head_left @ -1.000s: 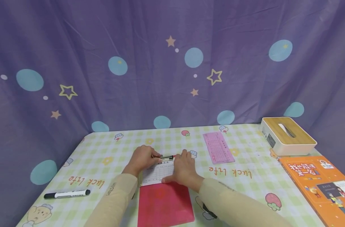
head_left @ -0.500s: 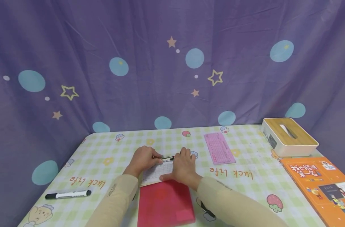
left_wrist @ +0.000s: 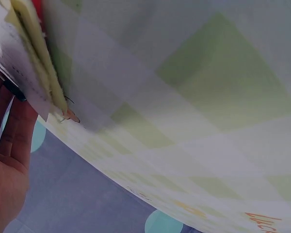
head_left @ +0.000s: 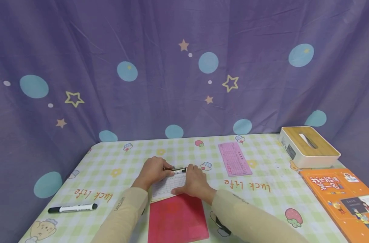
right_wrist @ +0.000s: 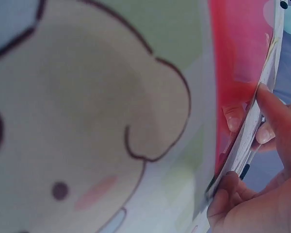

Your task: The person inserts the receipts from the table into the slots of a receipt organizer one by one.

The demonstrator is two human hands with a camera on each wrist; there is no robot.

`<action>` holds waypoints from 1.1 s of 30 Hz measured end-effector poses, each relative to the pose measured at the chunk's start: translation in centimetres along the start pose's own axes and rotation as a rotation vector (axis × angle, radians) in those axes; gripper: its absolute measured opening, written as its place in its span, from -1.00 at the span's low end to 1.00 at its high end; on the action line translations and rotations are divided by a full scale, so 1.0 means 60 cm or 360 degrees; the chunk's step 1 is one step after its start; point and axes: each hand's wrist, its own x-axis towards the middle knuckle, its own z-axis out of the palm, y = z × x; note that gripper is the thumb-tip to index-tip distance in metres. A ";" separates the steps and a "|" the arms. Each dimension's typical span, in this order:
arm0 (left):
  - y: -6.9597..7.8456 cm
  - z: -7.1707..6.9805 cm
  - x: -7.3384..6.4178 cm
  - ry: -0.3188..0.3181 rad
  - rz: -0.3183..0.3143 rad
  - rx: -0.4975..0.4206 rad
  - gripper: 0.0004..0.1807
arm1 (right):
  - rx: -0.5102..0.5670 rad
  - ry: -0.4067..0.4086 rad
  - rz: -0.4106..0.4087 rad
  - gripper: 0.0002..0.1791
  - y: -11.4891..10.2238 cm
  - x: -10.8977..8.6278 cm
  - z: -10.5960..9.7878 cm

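Observation:
A white form pad [head_left: 167,187] with a printed grid lies across the far end of a red sheet-like folder [head_left: 178,219]. My left hand [head_left: 152,173] grips the pad's far left part, its thumb beside a black-and-silver bar [head_left: 179,170] along the far edge. My right hand [head_left: 198,182] holds the pad's right side, with the thumb on its near edge and the fingers over the far right corner. In the left wrist view, several paper layers of the pad [left_wrist: 26,63] fan apart. Seen from the right wrist, the red folder [right_wrist: 237,63] is partly see-through behind the pad.
A pink printed slip [head_left: 234,158] lies to the right of my hands. At the left is a capped marker [head_left: 72,208]. A tissue box [head_left: 309,146] stands at the back right, with an orange book [head_left: 339,199] before it. A purple curtain [head_left: 160,101] hangs behind the table.
My right fingers have come down slightly toward me at the far right corner, and the bar shows more. The pad's near left corner has shifted a little toward me. My left hand stays in place.

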 end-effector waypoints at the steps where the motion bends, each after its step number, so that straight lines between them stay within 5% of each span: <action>1: 0.000 0.000 0.000 0.0002 0.0000 0.0000 -0.80 | 0.0010 0.0001 0.0008 -0.04 0.001 0.000 0.001; 13: 0.001 0.002 -0.001 0.0036 0.0047 0.0027 -0.82 | -0.0002 -0.0046 -0.0003 0.02 0.000 0.002 -0.001; 22: -0.001 0.002 -0.005 0.0040 0.0045 -0.0005 -0.83 | -0.0100 -0.0072 -0.0108 -0.55 0.011 0.027 -0.013; 33: 0.001 0.002 -0.002 0.0020 0.0013 -0.0020 -0.83 | -0.0205 0.0015 -0.0203 -0.68 0.009 0.040 -0.020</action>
